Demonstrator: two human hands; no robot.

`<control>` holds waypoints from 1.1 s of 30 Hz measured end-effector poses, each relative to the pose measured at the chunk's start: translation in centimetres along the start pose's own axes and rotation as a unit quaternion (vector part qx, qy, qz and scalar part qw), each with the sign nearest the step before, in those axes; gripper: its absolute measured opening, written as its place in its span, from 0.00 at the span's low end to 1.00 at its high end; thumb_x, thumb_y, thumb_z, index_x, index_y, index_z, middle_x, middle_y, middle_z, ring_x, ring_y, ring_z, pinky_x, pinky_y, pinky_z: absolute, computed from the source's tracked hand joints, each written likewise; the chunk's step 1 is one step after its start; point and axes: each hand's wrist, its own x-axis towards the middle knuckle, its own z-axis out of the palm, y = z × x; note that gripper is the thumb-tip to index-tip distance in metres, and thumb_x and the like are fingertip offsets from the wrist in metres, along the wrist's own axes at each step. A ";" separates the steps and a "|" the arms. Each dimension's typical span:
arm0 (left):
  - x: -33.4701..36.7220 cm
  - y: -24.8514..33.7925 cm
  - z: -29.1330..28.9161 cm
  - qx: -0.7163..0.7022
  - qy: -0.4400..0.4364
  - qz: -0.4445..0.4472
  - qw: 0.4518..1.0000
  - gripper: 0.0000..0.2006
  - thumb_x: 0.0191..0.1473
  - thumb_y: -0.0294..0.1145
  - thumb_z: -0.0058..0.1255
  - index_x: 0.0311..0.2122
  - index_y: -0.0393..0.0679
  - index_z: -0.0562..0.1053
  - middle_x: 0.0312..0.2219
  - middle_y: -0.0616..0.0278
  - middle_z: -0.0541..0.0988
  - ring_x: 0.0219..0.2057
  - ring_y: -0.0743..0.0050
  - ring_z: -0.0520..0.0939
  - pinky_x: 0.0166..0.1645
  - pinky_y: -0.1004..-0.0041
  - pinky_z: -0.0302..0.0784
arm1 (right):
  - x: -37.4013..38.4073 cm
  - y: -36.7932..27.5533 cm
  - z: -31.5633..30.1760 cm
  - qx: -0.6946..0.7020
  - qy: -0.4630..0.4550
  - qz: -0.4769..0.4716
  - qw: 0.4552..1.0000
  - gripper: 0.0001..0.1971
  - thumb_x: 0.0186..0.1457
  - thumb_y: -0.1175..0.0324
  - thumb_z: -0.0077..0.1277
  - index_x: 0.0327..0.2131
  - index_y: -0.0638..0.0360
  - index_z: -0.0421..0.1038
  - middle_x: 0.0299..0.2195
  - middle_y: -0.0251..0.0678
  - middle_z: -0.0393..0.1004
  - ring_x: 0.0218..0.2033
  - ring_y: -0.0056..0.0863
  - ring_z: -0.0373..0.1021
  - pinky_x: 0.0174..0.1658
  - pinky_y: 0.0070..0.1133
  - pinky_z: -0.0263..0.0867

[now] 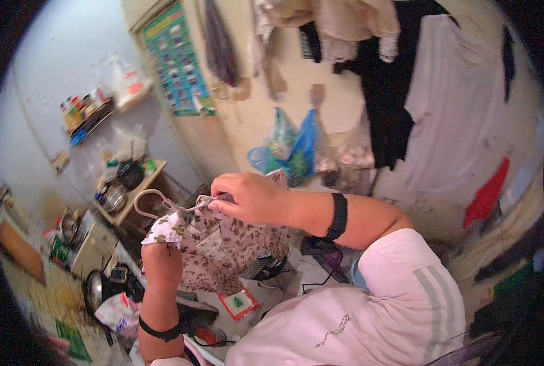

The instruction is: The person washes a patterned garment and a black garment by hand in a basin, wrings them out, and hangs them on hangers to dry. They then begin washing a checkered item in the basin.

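A light shirt with a dark floral print (223, 253) hangs in front of me, partly on a pale clothes hanger (139, 204) whose hook points left. My right hand (244, 194) is closed, thumb and fingers pinching the shirt's neck edge beside the hanger. My left forearm (161, 293) rises into the shirt. Its fabric covers my left hand, so the fingers are hidden. The far arm of the hanger is also out of sight under the cloth.
Blue and green plastic bags (296, 146) hang on the wall ahead, beside a white shirt (446, 97) and dark clothes. To the left are a shelf of bottles (87, 113), a small table with pots (114, 198) and a white plastic bag (118, 312). A black fan (266, 266) is behind the shirt.
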 end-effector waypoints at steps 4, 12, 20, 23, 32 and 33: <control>1.1 1.4 3.0 -0.079 -0.057 -0.012 0.995 0.17 0.46 0.15 0.44 0.42 0.40 0.76 0.37 0.48 0.79 0.41 0.50 0.80 0.45 0.63 0.74 | -3.2 2.1 -3.8 0.110 -0.039 0.075 0.990 0.12 0.54 0.61 0.56 0.35 0.60 0.76 0.24 0.35 0.74 0.25 0.22 0.68 0.31 0.19 0.64; 3.1 6.6 8.4 -0.143 -0.108 0.085 0.980 0.17 0.46 0.19 0.46 0.44 0.41 0.76 0.36 0.44 0.78 0.37 0.42 0.78 0.40 0.60 0.75 | -11.3 4.2 -9.4 0.022 0.009 0.255 0.967 0.13 0.54 0.72 0.53 0.43 0.63 0.72 0.26 0.31 0.70 0.26 0.22 0.67 0.31 0.21 0.63; 8.5 13.3 16.8 -0.274 -0.110 0.103 0.950 0.13 0.47 0.17 0.45 0.39 0.37 0.74 0.31 0.46 0.76 0.33 0.42 0.76 0.37 0.66 0.71 | -20.8 4.3 -17.6 -0.166 0.122 0.102 0.973 0.07 0.53 0.69 0.52 0.35 0.59 0.73 0.32 0.42 0.72 0.33 0.43 0.71 0.36 0.32 0.67; 11.1 16.3 19.5 -0.401 -0.070 -0.010 0.913 0.08 0.54 0.18 0.42 0.39 0.33 0.72 0.26 0.60 0.74 0.30 0.71 0.72 0.40 0.74 0.69 | -24.3 6.1 -23.0 -0.238 0.166 0.178 0.940 0.08 0.53 0.68 0.52 0.35 0.60 0.72 0.31 0.42 0.72 0.34 0.44 0.71 0.36 0.32 0.67; 10.7 27.5 24.1 -0.549 -0.386 0.138 0.729 0.16 0.61 0.31 0.45 0.52 0.37 0.68 0.38 0.64 0.76 0.38 0.78 0.76 0.42 0.76 0.74 | -34.6 4.3 -35.2 -0.442 0.328 0.230 0.803 0.08 0.53 0.68 0.53 0.33 0.63 0.72 0.31 0.43 0.74 0.35 0.45 0.71 0.38 0.34 0.67; 9.9 29.0 25.0 -0.532 -0.502 0.171 0.660 0.22 0.61 0.37 0.47 0.56 0.36 0.64 0.45 0.56 0.76 0.49 0.69 0.75 0.53 0.71 0.70 | -35.3 3.6 -36.4 -0.448 0.331 0.227 0.798 0.08 0.53 0.68 0.53 0.33 0.63 0.72 0.31 0.43 0.74 0.35 0.45 0.71 0.38 0.34 0.67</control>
